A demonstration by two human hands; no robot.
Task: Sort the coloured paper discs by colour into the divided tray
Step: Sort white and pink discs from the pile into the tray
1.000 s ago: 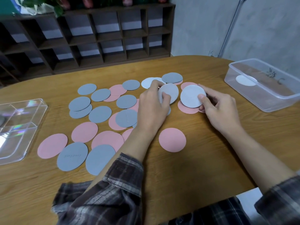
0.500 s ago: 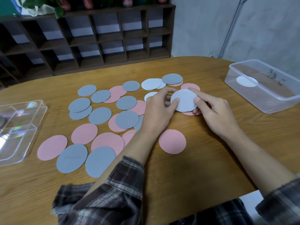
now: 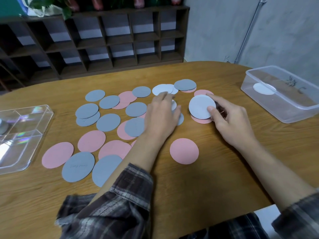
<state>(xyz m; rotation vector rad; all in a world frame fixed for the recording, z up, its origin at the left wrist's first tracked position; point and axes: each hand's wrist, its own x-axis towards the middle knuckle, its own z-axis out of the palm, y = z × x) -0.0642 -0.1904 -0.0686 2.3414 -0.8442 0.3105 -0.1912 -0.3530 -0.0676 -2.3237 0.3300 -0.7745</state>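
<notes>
Spreading across most of the view, the oval wooden table (image 3: 198, 178) carries everything else. At its left edge lies the clear plastic divided tray (image 3: 34, 135), with what may be a grey disc barely showing in its far-left compartment. At the right edge stands a clear plastic rectangular tub (image 3: 293, 107) with one white paper disc (image 3: 263, 89) on its floor. Between them lie scattered round paper discs, many overlapping: grey-blue discs (image 3: 108, 122) and pink discs (image 3: 91, 141) mostly toward the left, and one lone pink disc (image 3: 184, 151) nearer the person. A pair of overlapped white discs (image 3: 163, 89) sits at the far side of the scatter. The left hand (image 3: 162, 116) lies palm down, fingers spread flat over discs in the middle, gripping nothing that can be seen. The right hand (image 3: 229, 121) pinches a white paper disc (image 3: 201, 106) between thumb and fingers, tilted up just above a pink disc on the table.
</notes>
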